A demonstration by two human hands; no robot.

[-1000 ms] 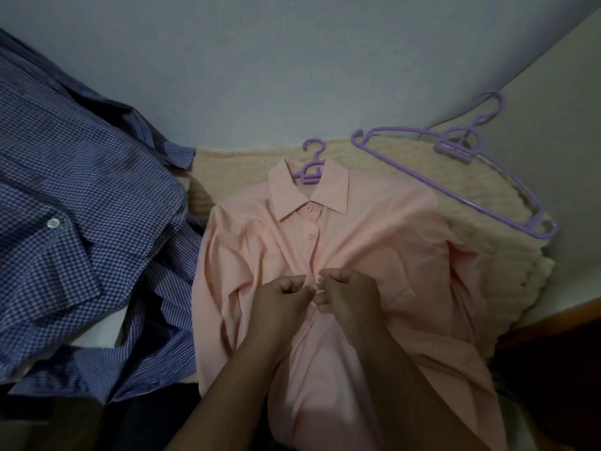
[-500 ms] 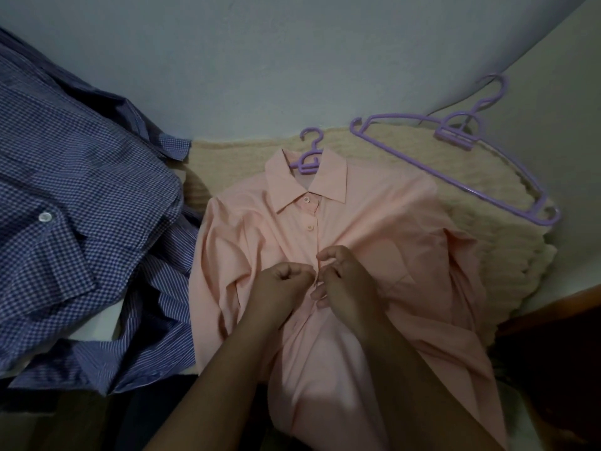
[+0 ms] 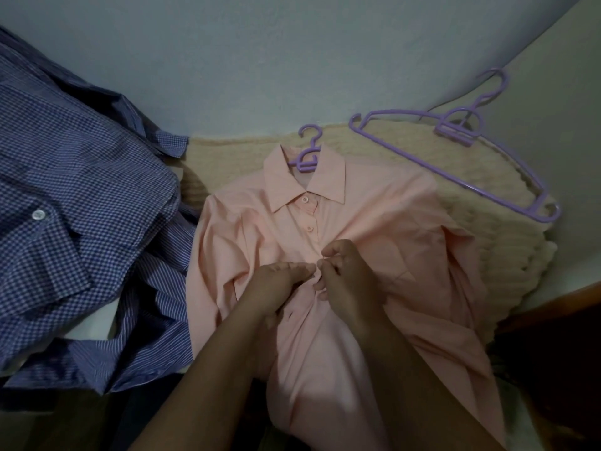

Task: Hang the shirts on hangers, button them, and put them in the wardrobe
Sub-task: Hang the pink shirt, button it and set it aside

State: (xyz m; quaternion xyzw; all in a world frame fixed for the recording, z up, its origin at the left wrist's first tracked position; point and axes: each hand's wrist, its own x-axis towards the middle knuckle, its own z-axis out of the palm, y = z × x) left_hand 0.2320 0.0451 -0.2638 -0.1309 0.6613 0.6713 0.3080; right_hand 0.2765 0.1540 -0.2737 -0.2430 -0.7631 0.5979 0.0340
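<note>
A pink shirt (image 3: 364, 229) lies front-up on a cream knitted blanket (image 3: 461, 203), its collar toward the wall (image 3: 292, 60) and its tail running down toward the person. A purple hanger (image 3: 307, 154) sits inside it, only the hook and neck showing above the collar. The two top buttons below the collar are fastened.

Both hands meet at the shirt's front placket, just below the second button. The left hand (image 3: 276, 288) has its fingers curled and pinches the fabric edge on its side of the placket. The right hand (image 3: 348, 278) is curled as well, thumb and forefinger pinching the opposite edge right beside the left fingertips; the button between them is too small to make out. The cloth bunches into folds around both hands.

A second purple hanger (image 3: 455, 157) lies bare on the blanket to the right of the shirt, well apart from the hands. To the left, a blue checked shirt (image 3: 71, 196) is heaped over a blue striped shirt (image 3: 156, 304), whose edge touches the pink sleeve.
</note>
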